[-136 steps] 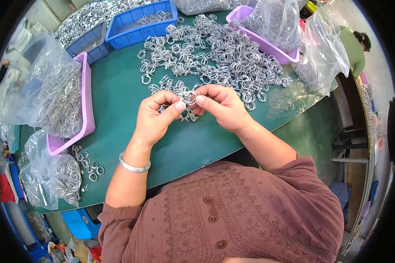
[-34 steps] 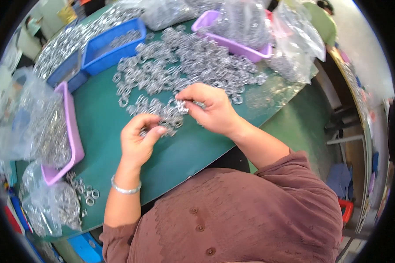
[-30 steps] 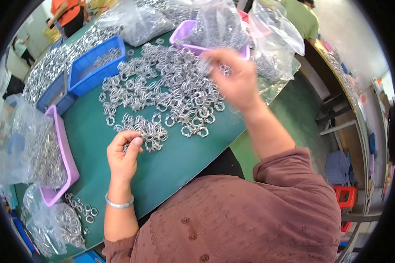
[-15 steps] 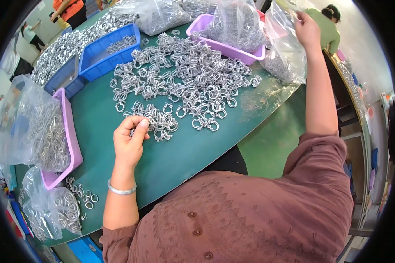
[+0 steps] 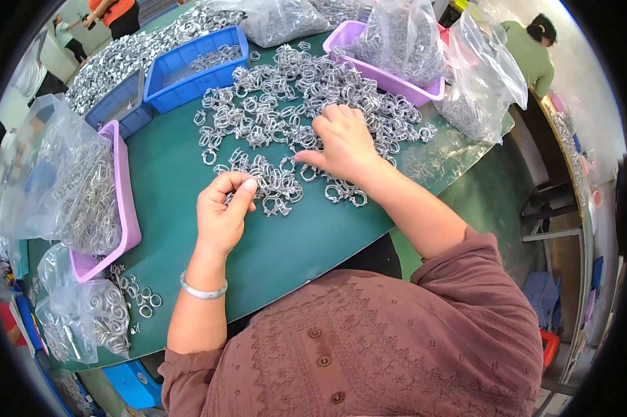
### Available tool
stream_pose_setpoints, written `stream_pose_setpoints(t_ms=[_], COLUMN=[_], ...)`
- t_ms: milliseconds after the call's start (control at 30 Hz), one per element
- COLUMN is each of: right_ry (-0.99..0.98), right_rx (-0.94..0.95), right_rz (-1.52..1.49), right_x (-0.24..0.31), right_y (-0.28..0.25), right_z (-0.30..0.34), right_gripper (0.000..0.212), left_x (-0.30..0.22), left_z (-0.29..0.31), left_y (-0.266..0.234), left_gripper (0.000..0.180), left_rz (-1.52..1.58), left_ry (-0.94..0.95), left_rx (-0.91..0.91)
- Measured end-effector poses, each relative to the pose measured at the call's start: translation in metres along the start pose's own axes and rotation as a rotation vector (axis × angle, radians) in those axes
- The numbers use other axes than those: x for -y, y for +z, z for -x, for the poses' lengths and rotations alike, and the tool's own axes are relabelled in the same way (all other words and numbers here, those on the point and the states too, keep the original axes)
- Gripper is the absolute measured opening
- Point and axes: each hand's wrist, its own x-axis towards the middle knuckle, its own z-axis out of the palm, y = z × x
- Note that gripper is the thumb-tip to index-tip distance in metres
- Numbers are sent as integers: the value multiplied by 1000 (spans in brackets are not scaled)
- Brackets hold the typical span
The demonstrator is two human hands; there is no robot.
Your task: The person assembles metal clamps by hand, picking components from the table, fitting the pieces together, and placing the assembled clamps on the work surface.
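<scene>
A wide pile of small silver metal rings (image 5: 271, 125) with little knobbed clasps covers the middle of the green table (image 5: 292, 243). My right hand (image 5: 344, 146) reaches over the pile's near side, thumb stretched out to the left and the fingers reaching forward. What its fingertips touch is hidden behind the hand. My left hand (image 5: 223, 212) is closed in a pinch beside a smaller cluster of rings (image 5: 275, 182) at the near edge of the pile. Whatever lies between its thumb and fingers cannot be made out.
A blue bin (image 5: 188, 96) and a darker blue bin (image 5: 129, 119) stand behind left. Purple trays with bagged rings sit at left (image 5: 127, 194) and back right (image 5: 424, 94). A clear bag (image 5: 494, 83) stands at the table's right edge. Other people are beyond the table.
My right hand has let go of the clear bag at the right and come left and nearer, over the ring pile. My left hand keeps its pinch near the small cluster. The view has shifted slightly.
</scene>
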Motion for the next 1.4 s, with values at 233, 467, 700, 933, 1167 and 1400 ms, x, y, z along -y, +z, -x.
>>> stream_pose_setpoints(t_ms=[233, 467, 700, 933, 1167, 1400], right_ry=[-50, -40, 99, 6, -91, -43], right_rx=[-129, -19, 147, 12, 78, 97], right_rz=[-137, -938, -1363, -1253, -1287, -1455], right_x=[10, 35, 55, 62, 54, 54], right_y=[1, -2, 2, 13, 15, 17], right_z=[-2, -10, -12, -6, 0, 0], right_gripper=[31, 29, 25, 26, 26, 29], left_x=[-3, -3, -6, -1, 0, 3], left_z=[-1, -2, -2, -3, -4, -6], left_y=[0, 2, -2, -7, -9, -17], left_gripper=[7, 23, 22, 18, 15, 18], left_rz=[22, 43, 125, 241, 390, 613], left_ry=[-2, 18, -25, -116, -153, -312], left_rx=[1, -27, -27, -22, 10, 176])
